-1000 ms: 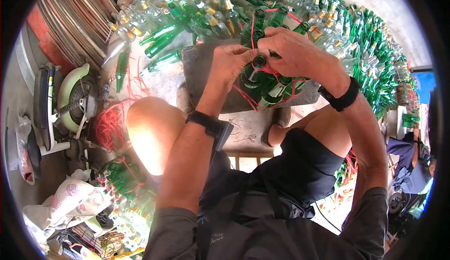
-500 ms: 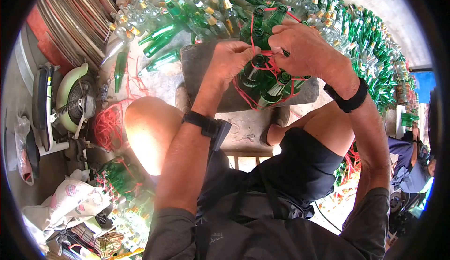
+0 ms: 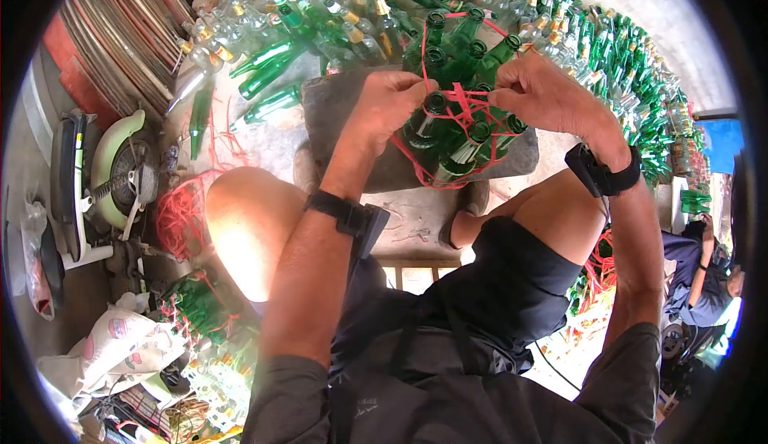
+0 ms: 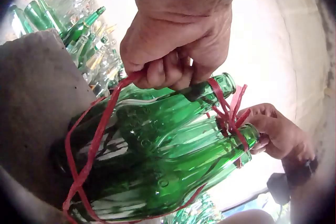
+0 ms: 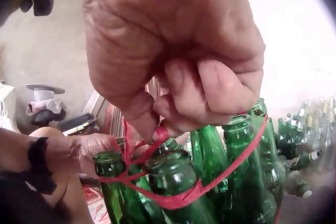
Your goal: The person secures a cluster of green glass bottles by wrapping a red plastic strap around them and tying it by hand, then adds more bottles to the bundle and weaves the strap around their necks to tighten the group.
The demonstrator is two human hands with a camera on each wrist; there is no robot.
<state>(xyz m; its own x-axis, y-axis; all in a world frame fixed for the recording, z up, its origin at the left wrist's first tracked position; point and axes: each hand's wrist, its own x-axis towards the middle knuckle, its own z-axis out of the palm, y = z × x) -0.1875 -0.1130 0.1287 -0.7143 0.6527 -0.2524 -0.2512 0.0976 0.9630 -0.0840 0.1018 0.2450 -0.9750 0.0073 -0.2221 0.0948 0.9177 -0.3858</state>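
Several green bottles (image 3: 457,158) stand bunched on a dark stone block (image 3: 336,116), with red twine (image 3: 460,106) around them and crossing between their necks. At the left of the bunch my left hand (image 3: 386,108) pinches the twine; in the left wrist view its fingers (image 4: 160,73) curl round a red strand that runs down the bottles. On the other side my right hand (image 3: 552,96) has curled fingers, and in the right wrist view the right hand (image 5: 178,61) pinches a red strand above the bottle mouths.
Green and clear bottles (image 3: 276,64) lie beyond the block and pile up to the right. Loose red twine (image 3: 180,216) is heaped at the left near a wheel (image 3: 120,168). A white sack (image 3: 112,340) lies lower left. Another person (image 3: 704,284) is at the far right.
My right hand has moved right, away from the left hand, uncovering bottle necks and a red crossing of twine between them. The left hand has shifted slightly left, still gripping twine.
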